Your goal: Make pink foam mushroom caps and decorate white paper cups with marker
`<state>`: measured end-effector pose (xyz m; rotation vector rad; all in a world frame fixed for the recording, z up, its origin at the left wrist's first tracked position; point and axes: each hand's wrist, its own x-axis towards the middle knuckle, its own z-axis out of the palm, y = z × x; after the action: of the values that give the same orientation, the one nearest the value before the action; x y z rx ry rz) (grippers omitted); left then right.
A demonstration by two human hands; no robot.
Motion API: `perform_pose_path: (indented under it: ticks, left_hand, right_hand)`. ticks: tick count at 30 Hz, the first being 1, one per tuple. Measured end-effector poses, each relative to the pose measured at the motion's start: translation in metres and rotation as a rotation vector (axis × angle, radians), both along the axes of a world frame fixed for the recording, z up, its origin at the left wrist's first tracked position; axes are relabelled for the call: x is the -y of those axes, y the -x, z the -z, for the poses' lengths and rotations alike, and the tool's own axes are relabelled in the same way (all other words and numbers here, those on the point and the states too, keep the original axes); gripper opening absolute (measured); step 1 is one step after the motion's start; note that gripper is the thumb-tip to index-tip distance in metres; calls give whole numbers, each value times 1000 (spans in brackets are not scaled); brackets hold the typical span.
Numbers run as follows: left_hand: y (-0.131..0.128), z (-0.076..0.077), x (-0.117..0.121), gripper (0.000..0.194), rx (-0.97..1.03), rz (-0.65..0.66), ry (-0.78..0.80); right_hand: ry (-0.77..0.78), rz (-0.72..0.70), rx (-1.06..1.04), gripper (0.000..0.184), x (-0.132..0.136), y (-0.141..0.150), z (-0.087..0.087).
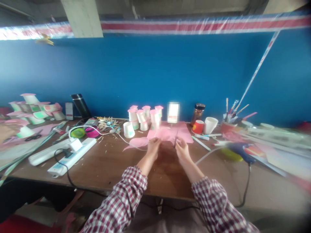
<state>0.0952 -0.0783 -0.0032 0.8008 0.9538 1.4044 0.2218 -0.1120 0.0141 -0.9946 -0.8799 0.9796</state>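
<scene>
In the middle of the table, my left hand [153,149] is closed on the edge of a pink piece of paper [165,135], blurred by motion. My right hand [183,151] is wrapped round a pair of scissors [176,139], its blades pointing up and away from me beside the paper. Behind both hands lies a larger pink sheet [185,132]. A cut pink paper piece [138,142] rests on the table to the left. Several white paper cups with pink tops [155,119] stand stacked behind, with a single white cup [128,130] in front.
Power strips [73,158] with cables lie on the left. A red cup [197,127], a white cup [210,125] and a lidded jar [198,111] stand right of the pink sheet. Farther right are a glue gun [239,152] and a pot of brushes [229,126].
</scene>
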Motion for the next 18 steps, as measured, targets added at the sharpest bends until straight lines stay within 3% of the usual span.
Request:
perform_pose_path:
  ticks: [6, 10, 18]
  left_hand:
    - [26, -5, -15, 16, 176, -125, 34]
    - [28, -6, -16, 12, 240, -136, 44]
    - [24, -11, -9, 11, 233, -138, 55]
  right_hand:
    - [101, -276, 166, 44, 4, 3, 5]
    - [55, -442, 302, 41, 5, 2, 10]
    - [34, -522, 368, 40, 0, 1, 21]
